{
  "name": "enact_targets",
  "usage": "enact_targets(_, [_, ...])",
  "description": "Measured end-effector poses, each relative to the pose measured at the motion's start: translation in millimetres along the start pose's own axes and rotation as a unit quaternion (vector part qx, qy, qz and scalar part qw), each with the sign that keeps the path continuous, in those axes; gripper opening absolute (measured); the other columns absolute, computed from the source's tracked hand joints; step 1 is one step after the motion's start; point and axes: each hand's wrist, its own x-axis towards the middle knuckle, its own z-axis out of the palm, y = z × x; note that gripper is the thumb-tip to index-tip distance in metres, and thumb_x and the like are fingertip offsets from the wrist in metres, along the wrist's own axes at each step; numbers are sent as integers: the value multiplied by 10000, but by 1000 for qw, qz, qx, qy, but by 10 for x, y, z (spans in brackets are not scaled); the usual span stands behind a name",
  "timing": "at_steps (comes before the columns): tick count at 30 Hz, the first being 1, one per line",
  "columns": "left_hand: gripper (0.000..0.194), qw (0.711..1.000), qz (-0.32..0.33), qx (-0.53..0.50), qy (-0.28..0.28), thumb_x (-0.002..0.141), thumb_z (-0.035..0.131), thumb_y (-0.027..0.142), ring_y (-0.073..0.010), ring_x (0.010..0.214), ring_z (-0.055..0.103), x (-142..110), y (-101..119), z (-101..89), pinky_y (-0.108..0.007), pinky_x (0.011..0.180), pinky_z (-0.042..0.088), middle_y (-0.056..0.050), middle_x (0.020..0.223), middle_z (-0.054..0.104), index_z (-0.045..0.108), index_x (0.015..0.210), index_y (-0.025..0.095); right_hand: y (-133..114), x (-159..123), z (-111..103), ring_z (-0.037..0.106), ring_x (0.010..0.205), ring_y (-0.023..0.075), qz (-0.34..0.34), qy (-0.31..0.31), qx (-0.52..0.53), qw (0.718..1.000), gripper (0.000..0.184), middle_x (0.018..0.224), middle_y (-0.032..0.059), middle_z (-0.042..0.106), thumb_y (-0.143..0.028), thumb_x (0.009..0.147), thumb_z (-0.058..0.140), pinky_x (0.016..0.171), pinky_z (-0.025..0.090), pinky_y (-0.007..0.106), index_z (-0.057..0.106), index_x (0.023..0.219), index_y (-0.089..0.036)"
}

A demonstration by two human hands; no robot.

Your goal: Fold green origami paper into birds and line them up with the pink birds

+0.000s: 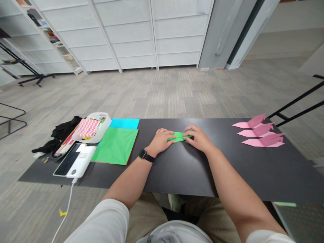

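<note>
A small piece of folded green paper [180,136] lies on the dark table between my two hands. My left hand [163,139] grips its left end, with the fingers along the far edge and the thumb on the near side. At the right end, the bent fingers and thumb of my right hand [198,137] close on the paper. Both ends are partly hidden under my fingers. A crease runs lengthwise along the visible middle. To the right, several folded pink paper figures [263,139] stand in a column.
Left of my hands lies a stack of green paper sheets [116,145], with blue paper [125,123] behind. Beyond are a white basket [104,130] holding a pink zigzag-patterned item [87,128], black cloth [66,128], and a white device [81,161] with a cable [69,202] over the table [177,172] edge.
</note>
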Motion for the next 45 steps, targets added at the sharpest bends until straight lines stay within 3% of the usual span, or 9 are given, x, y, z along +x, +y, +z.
enact_targets(6, [244, 997, -60, 9, 49, 1004, 688, 398, -271, 1244, 589, -13, 27, 14, -535, 1204, 345, -31, 1367, 735, 798, 1200, 304, -185, 9, 43, 674, 1121, 261, -7, -63, -39, 997, 302, 1147, 68, 759, -331, 1045, 571, 1058, 505, 475, 815, 1221, -333])
enact_targets(10, [237, 997, -55, 7, 55, 1004, 686, 423, -269, 1218, 594, -17, 93, -9, -560, 1236, 327, -46, 1272, 735, 813, 1166, 306, -260, 20, 96, 652, 1121, 276, -15, -87, -49, 995, 297, 1171, 86, 746, -337, 1021, 609, 1031, 513, 488, 818, 1232, -329])
enact_targets(14, [243, 998, -32, -1, 49, 1001, 696, 460, -255, 1177, 614, -23, 123, -27, -585, 1282, 296, -54, 1162, 717, 831, 1138, 311, -207, 10, 111, 624, 1159, 297, 15, -65, -76, 995, 277, 1200, 82, 731, -341, 1012, 624, 1044, 497, 518, 831, 1197, -349])
enact_targets(20, [236, 999, 5, -26, 27, 1004, 705, 440, -273, 1383, 557, -18, 150, -10, -621, 1328, 238, -61, 1417, 658, 821, 1165, 311, -117, -10, 138, 584, 1254, 331, 49, -31, -101, 993, 283, 1321, 85, 696, -356, 1012, 616, 1093, 467, 565, 826, 1202, -357])
enact_targets(30, [281, 995, 64, -71, -36, 990, 712, 366, -295, 1545, 464, -29, 164, -46, -628, 1352, 136, -38, 1514, 648, 768, 1261, 318, -66, 2, 189, 586, 1274, 313, 35, -32, -90, 995, 300, 1335, 74, 678, -234, 977, 650, 1115, 458, 531, 835, 1174, -366])
enact_targets(34, [372, 995, 46, -84, -34, 964, 732, 347, -264, 1469, 550, -24, 145, -70, -564, 1336, 212, -43, 1490, 677, 713, 1333, 304, -67, 16, 192, 593, 1257, 312, 27, -26, -92, 995, 255, 1323, 71, 694, -233, 965, 702, 1066, 458, 519, 852, 1115, -375])
enact_targets(37, [309, 996, 39, -82, -27, 959, 737, 350, -248, 1385, 611, -22, 148, -98, -508, 1290, 290, -39, 1438, 713, 744, 1262, 293, -85, 20, 194, 598, 1237, 314, 34, -12, -99, 994, 209, 1301, 68, 711, -243, 963, 717, 1063, 432, 533, 858, 1058, -364])
enact_targets(42, [258, 997, 47, -59, -28, 945, 757, 355, -250, 1288, 643, -18, 152, -141, -516, 1254, 301, -25, 1365, 749, 785, 1197, 313, -123, 11, 158, 608, 1214, 310, 43, 4, -92, 995, 206, 1271, 74, 722, -248, 982, 674, 1067, 417, 536, 851, 1044, -333])
enact_targets(45, [248, 997, 54, -42, -22, 962, 746, 366, -243, 1225, 649, -15, 147, -143, -502, 1219, 340, -22, 1310, 765, 797, 1201, 320, -154, 0, 95, 627, 1199, 292, 19, -18, -58, 998, 197, 1261, 70, 724, -294, 979, 684, 1057, 439, 507, 839, 1096, -334])
